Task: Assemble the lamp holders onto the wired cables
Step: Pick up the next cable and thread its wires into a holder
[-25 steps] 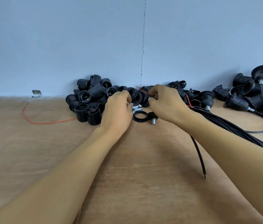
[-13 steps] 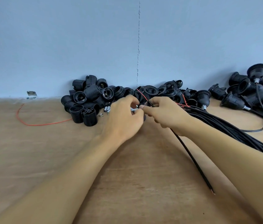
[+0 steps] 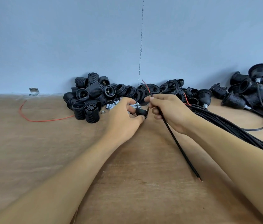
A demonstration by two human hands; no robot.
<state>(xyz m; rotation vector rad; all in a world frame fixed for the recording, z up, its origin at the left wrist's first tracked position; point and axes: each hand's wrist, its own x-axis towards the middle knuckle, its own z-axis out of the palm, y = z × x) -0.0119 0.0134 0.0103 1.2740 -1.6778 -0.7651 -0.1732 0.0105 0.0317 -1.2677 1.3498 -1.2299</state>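
Your left grip (image 3: 124, 118) curls round a black lamp holder part (image 3: 141, 112) over the worktop (image 3: 30, 159), while your right grip (image 3: 171, 113) pinches the black cable (image 3: 178, 143) just beside it (bared red and black ends pointing up, toward the heap of holders (image 3: 92, 97) by the wall).

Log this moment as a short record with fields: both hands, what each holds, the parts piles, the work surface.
left hand: grips a black holder cap
right hand: pinches a black cable, stripped end pointing up toward the wall
cap and cable: apart, cable not threaded through the cap
holder shells: piled against the wall, left of the hands
metal tubes: loose beside the shells
cable bundle: lies to the right
surface: wooden table
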